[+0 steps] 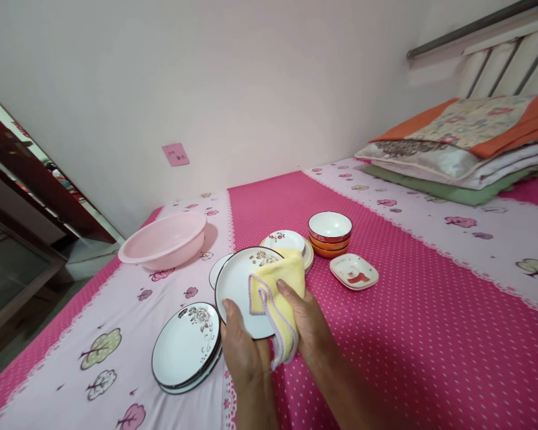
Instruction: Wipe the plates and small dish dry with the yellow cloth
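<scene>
A white plate with a dark rim and brown flowers is tilted up in my left hand, thumb on its face and fingers behind. My right hand is closed on a yellow cloth with purple stitched edging. This cloth is folded over the plate's right side and hides that part of the rim. To the left lies a stack of similar plates. Behind the held plate, partly covered, are a small white dish and a stack of flowered plates.
Orange bowls stand stacked at the back right, beside small square dishes. A pink basin rests at the left near the wall. Folded bedding is piled far right on the pink patterned bed sheet.
</scene>
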